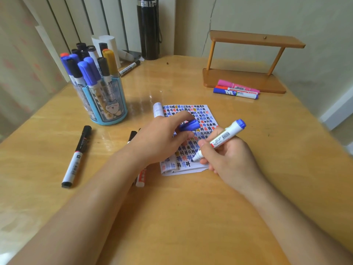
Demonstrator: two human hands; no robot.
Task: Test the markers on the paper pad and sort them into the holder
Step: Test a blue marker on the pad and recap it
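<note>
Marker [222, 138], white cylinder, in right grip [229, 159], blue cap [189, 125], seemingly plastic, pinched in left grip [162, 138]

A black flask [148, 29] stands at the desk's [191, 217] far edge. A wooden rack [256, 40] sits near its far right corner. A white roll [110, 42] stands far left.

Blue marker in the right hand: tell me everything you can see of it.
The blue marker has a white plastic-looking barrel with a barcode label and a blue rear end. It is uncapped; the left hand holds a blue cap. The right hand grips it like a pen, tilted, tip down at the near part of the paper pad, among coloured test marks.
</note>
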